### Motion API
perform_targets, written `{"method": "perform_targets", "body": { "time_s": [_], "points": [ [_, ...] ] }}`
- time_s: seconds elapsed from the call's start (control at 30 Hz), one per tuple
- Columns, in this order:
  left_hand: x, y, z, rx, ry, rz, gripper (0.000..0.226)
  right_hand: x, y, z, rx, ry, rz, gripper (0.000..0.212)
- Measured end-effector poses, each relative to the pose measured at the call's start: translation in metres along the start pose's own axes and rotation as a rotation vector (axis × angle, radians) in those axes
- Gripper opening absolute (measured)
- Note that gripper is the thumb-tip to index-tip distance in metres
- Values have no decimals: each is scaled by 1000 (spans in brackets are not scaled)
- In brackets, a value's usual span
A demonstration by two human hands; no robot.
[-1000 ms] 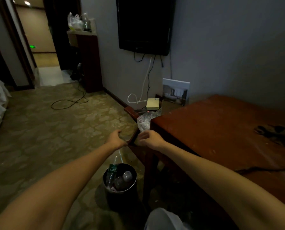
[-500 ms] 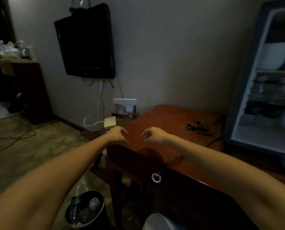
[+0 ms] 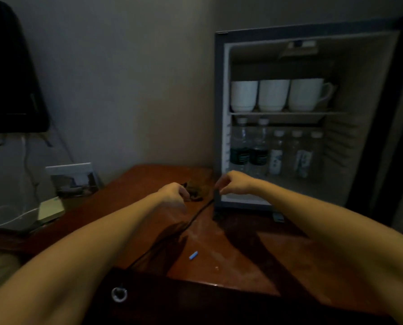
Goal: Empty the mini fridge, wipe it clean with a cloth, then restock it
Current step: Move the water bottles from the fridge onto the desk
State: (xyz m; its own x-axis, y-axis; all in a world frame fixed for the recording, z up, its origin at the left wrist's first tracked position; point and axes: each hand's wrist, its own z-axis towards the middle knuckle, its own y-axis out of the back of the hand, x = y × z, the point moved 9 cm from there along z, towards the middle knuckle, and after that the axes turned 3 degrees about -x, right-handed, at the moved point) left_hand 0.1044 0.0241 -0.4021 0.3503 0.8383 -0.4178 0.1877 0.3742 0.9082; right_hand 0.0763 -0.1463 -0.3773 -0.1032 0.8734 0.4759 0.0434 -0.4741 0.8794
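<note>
The mini fridge stands open on the wooden table. Three white cups sit on its upper shelf. Several water bottles line the lower shelf. A dark crumpled cloth lies on the table just left of the fridge. My left hand hovers at the cloth's left edge, fingers loosely curled down and touching it. My right hand hangs in front of the fridge's lower left corner, fingers loosely curled, holding nothing.
The fridge door is swung out on the right. A black cable runs across the table from the fridge. Near it lies a small blue piece. A wall TV, a picture card and a pale box are at left.
My view has swung right from the floor and bin to the open fridge. Both hands have moved forward over the table, the left to the cloth and the right to the fridge.
</note>
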Motion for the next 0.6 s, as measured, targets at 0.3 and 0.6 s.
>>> {"method": "perform_targets", "body": {
  "time_s": [0.3, 0.6],
  "points": [
    [-131, -45, 59, 136, -106, -108, 84, -116, 75, -11, -305, -169, 183, 25],
    [-163, -31, 85, -113, -189, -472, 94, -119, 109, 5, -616, -109, 203, 23]
  ]
}}
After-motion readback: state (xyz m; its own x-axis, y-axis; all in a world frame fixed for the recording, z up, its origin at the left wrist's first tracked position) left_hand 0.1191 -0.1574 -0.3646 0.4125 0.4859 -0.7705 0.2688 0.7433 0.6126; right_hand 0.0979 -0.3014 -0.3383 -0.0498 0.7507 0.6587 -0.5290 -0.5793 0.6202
